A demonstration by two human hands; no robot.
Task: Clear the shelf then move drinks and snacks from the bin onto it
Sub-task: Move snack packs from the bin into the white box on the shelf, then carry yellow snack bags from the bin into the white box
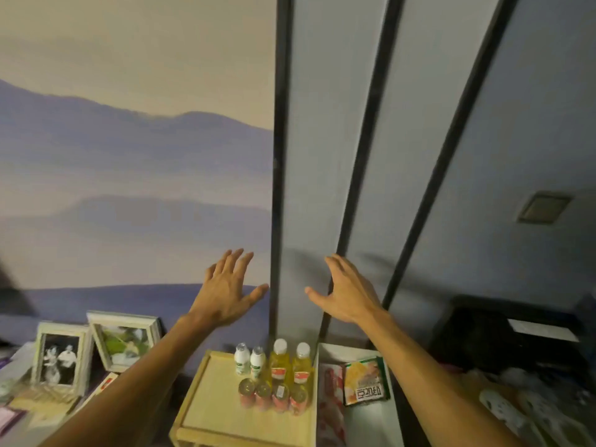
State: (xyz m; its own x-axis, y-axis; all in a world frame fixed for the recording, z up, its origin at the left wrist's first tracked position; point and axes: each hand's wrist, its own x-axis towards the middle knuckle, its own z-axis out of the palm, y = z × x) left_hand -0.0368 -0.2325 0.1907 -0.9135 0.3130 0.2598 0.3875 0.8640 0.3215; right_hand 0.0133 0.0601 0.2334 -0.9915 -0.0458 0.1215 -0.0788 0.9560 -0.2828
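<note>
both hands are raised in front of the wall and hold nothing. the left hand (225, 291) is spread wide, fingers straight and pointing up, thumb out toward the right hand (345, 295), which is splayed the same way. whether any fingertip touches the wall cannot be told.

below and between the hands stands the shelf (206, 404), pale smooth wood, rectangular with a raised lip, its long axis running away toward the wall. on its far right part, beneath the gap between the thumbs, the drinks stand upright in two rows. at the back are two small white bottles (257, 361) and two taller yellow bottles (280, 362) with white caps. in front are four round red cans (280, 396), metal tops up.

just beside the shelf, under the right forearm, sits the white box-shaped bin (342, 348). it holds a glossy green-edged snack packet (364, 382) lying face up and a red-and-white packet (332, 398).

under the left forearm, two pale wooden photo frames (61, 359) lean upright.

the wall behind the left hand carries a soft blue mountain mural (129, 156). behind the right hand are matt grey panels (322, 124) divided by dark vertical strips (280, 156)
</note>
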